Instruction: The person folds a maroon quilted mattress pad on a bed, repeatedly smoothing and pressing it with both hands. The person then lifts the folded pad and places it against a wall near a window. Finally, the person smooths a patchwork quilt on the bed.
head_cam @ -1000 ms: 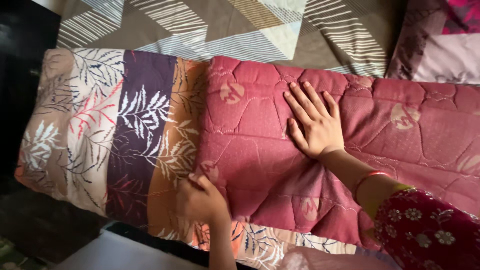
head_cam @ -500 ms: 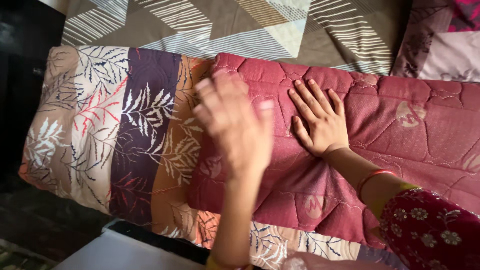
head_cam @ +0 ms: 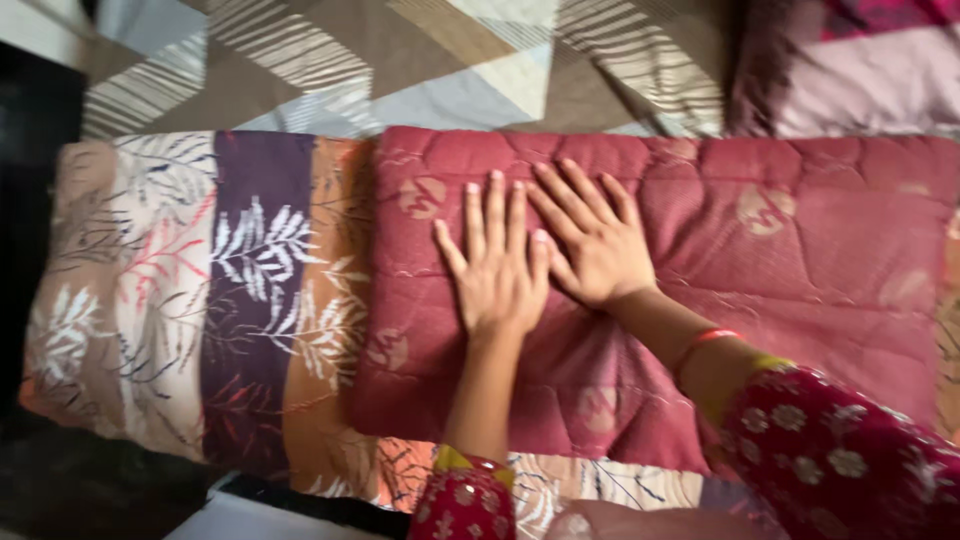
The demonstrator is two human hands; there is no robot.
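Dark strip, one, at the far left edge, beside the bedding; detail too dim to tell

Leaf-print quilt, one; folded, lying lengthwise; bands of beige, cream, deep purple and orange, printed with fern-like sprigs in white, red and navy; its near edge shows again under the red one at the bottom of the view

Red quilted blanket, one; folded into a thick rectangle, laid on top of the leaf-print quilt and covering its right part; dusty red with stitched curving seams and pale round motifs; surface puckered around the hands

Left hand, one; flat, palm down, fingers spread, resting on the red blanket near its left end; holding nothing

Right hand, one; flat, palm down, fingers spread and angled up-left, its fingers touching the left hand's; holding nothing

Bangle, one, red, on the right wrist

Sleeves, two, magenta with small pale flowers and yellow cuffs

Bedsheet, one, beyond the quilts; brown, grey and white triangles with striped panels

Pillow, one, top right; pale pink with dark maroon border
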